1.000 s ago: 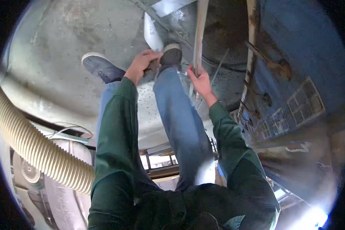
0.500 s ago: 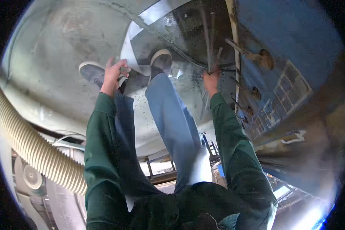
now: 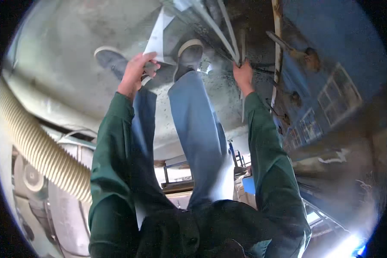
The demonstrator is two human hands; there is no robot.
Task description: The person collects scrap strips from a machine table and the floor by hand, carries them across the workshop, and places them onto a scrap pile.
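Note:
My left hand [image 3: 135, 74] is closed, its fingers curled round a small grey piece [image 3: 150, 68] whose kind I cannot make out. One finger lies across the lower end of a white strip [image 3: 156, 39], which looks like paper or film; whether it is pinched is unclear. My right hand [image 3: 244, 78] is wrapped round several long, thin, pale strips [image 3: 217, 31]. They fan up and leftward from the fist, blurred by motion, and one thin end hangs below it. Both hands are above the grey floor, on either side of my shoes [image 3: 190, 55].
A ribbed beige hose [image 3: 43, 155] runs along the left. At the right, a blue surface [image 3: 331, 34] has handled tools [image 3: 303, 56] and wire-like racks [image 3: 339, 92] near it. A small bright scrap [image 3: 205, 69] lies by my shoe. Strong light glares at lower right.
My left hand has come up against the white strip's lower end. The strips in my right hand have swung, their upper parts now leaning left. The whole view has shifted slightly.

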